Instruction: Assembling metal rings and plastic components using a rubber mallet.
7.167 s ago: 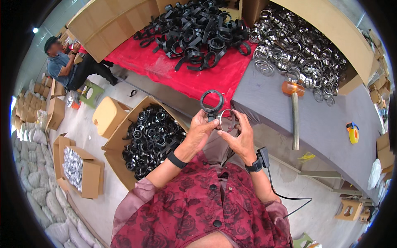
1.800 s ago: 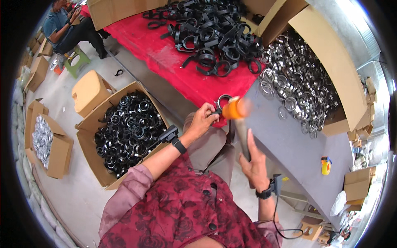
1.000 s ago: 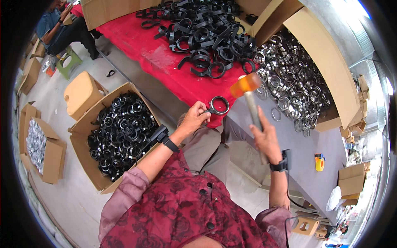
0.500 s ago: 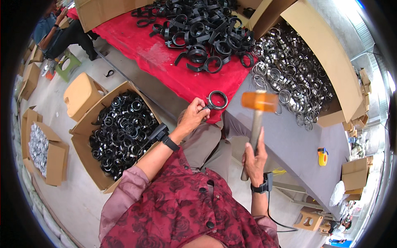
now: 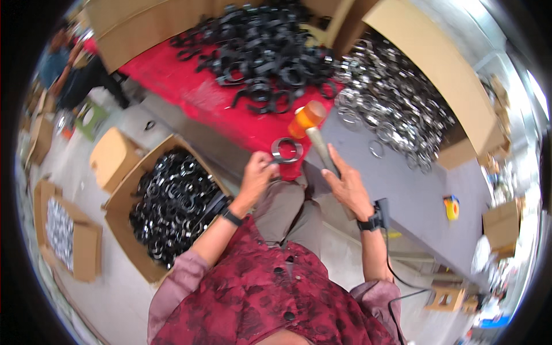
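Observation:
My left hand (image 5: 256, 179) is closed on the tail of a black ring clamp (image 5: 286, 162), whose loop has a shiny metal inner band. The loop stands out over the near corner of the red cloth (image 5: 253, 131), above my lap. My right hand (image 5: 352, 191) grips a mallet by its pale handle (image 5: 323, 149). Tilted to the left, its orange head (image 5: 309, 119) hangs just beyond the ring clamp, apart from it in the picture. Motion blurs both hands somewhat. Farther off on the cloth lies a heap of black ring clamps (image 5: 259, 69).
Shiny metal rings (image 5: 397, 103) fill a cardboard box (image 5: 454, 75) at right on the grey table (image 5: 414, 195), with some spilling out. A yellow tape measure (image 5: 452, 208) lies there. At left, an open carton (image 5: 123, 215) holds black ringed parts beside a tan stool (image 5: 115, 156). Another person (image 5: 69, 75) sits far left.
The mallet has swung left from upright over the grey table to beside the ring clamp, its head now tilted. My left hand still holds the clamp, slightly left and lower. The view has shifted.

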Action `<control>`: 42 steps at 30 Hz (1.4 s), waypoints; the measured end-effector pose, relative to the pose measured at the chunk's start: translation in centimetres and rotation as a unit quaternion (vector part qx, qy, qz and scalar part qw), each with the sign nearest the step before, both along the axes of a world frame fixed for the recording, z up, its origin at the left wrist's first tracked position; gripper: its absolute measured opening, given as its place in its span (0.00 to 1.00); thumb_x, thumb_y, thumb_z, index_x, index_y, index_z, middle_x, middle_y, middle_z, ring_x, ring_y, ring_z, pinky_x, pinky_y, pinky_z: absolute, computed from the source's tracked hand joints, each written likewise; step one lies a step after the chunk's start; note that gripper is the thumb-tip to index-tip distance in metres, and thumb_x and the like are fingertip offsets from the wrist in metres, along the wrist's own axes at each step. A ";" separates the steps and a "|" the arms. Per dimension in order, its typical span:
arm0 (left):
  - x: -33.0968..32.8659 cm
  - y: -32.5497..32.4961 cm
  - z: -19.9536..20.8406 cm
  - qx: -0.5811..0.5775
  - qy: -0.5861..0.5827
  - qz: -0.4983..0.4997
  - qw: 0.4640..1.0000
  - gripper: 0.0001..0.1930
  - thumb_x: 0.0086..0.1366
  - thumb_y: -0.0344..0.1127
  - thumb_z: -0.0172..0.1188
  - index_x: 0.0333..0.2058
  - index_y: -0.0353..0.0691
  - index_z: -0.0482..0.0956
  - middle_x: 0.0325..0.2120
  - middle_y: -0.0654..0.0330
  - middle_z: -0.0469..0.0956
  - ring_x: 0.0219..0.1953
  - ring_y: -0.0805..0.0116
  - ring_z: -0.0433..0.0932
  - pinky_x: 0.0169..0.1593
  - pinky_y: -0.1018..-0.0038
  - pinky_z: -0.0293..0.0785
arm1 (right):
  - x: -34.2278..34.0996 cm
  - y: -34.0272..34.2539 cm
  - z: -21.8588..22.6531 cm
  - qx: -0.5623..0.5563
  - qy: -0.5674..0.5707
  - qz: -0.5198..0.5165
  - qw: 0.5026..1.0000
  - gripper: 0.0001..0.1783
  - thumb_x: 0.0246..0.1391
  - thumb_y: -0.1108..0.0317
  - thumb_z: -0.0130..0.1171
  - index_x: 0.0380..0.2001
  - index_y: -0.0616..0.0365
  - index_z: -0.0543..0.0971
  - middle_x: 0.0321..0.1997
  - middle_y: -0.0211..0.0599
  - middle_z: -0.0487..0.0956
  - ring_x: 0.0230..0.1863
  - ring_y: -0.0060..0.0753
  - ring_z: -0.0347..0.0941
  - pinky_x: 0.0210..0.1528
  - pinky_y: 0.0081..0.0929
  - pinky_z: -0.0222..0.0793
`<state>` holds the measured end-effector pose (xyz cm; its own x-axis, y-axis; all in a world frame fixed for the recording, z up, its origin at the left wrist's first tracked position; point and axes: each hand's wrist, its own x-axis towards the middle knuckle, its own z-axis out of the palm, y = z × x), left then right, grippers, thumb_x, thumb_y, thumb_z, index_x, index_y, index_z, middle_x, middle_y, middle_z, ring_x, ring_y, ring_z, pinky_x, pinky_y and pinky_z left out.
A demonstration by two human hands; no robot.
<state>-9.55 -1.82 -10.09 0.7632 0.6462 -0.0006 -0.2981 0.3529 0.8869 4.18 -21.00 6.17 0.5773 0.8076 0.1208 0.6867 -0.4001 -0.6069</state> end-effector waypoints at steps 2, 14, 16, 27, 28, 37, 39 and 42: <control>-3.2 1.2 -2.5 0.148 0.055 0.105 0.982 0.10 0.69 0.27 0.59 0.44 0.37 0.68 0.34 0.58 0.77 0.32 0.73 0.80 0.38 0.75 0.78 | 0.6 -1.3 -1.7 0.012 0.256 -0.062 0.965 0.39 0.60 0.65 0.62 0.73 0.57 0.61 0.30 0.51 0.81 0.19 0.38 0.72 0.30 0.37 0.73; -20.3 8.5 -14.5 0.080 0.285 0.394 0.871 0.25 0.68 0.24 0.59 0.62 0.33 0.64 0.59 0.51 0.70 0.62 0.60 0.69 0.67 0.66 0.62 | 15.1 -9.1 -7.1 0.000 -0.235 -0.222 0.946 0.21 0.54 0.67 0.65 0.52 0.61 0.80 0.54 0.53 0.77 0.55 0.56 0.72 0.55 0.45 0.71; -18.6 7.5 -12.8 0.093 0.284 0.353 0.886 0.23 0.68 0.23 0.58 0.60 0.33 0.67 0.58 0.52 0.72 0.61 0.61 0.71 0.66 0.66 0.64 | 17.0 -9.0 -8.9 -0.009 -0.280 -0.241 0.929 0.19 0.53 0.71 0.65 0.50 0.60 0.82 0.55 0.51 0.76 0.53 0.56 0.73 0.55 0.45 0.71; -7.6 -1.4 1.4 0.136 0.117 0.000 0.984 0.10 0.71 0.27 0.57 0.48 0.31 0.77 0.39 0.55 0.83 0.44 0.67 0.82 0.51 0.72 0.78 | 10.4 -5.7 -6.5 0.275 0.216 -0.184 0.919 0.07 0.59 0.69 0.65 0.37 0.62 0.81 0.41 0.39 0.80 0.46 0.38 0.79 0.47 0.35 0.74; -6.4 -2.0 2.0 0.113 0.083 -0.027 0.990 0.11 0.71 0.28 0.58 0.49 0.30 0.77 0.42 0.54 0.82 0.46 0.66 0.82 0.52 0.71 0.78 | 8.2 -5.1 -5.8 0.339 0.389 -0.093 0.851 0.08 0.61 0.67 0.64 0.37 0.61 0.79 0.42 0.38 0.80 0.48 0.39 0.79 0.50 0.36 0.75; -1.1 -4.9 8.0 -0.002 -0.015 -0.175 0.984 0.19 0.73 0.38 0.59 0.57 0.33 0.75 0.43 0.57 0.83 0.41 0.73 0.80 0.43 0.76 0.73 | -2.6 -3.2 -7.2 0.352 0.710 0.124 0.597 0.13 0.68 0.59 0.59 0.43 0.59 0.75 0.44 0.39 0.78 0.51 0.43 0.80 0.55 0.40 0.76; -2.0 -5.0 7.9 -0.013 -0.026 -0.187 0.982 0.17 0.74 0.37 0.58 0.55 0.34 0.76 0.40 0.60 0.83 0.37 0.77 0.79 0.40 0.78 0.72 | -3.3 -3.5 -8.0 0.345 0.718 0.089 0.598 0.14 0.68 0.59 0.58 0.45 0.60 0.75 0.44 0.39 0.79 0.49 0.40 0.81 0.51 0.37 0.78; -3.4 -5.4 7.8 -0.034 -0.009 -0.171 0.985 0.15 0.73 0.36 0.58 0.53 0.34 0.77 0.36 0.61 0.83 0.34 0.78 0.77 0.38 0.80 0.71 | -4.7 -3.5 -7.8 0.336 0.698 0.067 0.628 0.15 0.68 0.60 0.58 0.47 0.62 0.75 0.43 0.39 0.81 0.46 0.37 0.82 0.47 0.35 0.80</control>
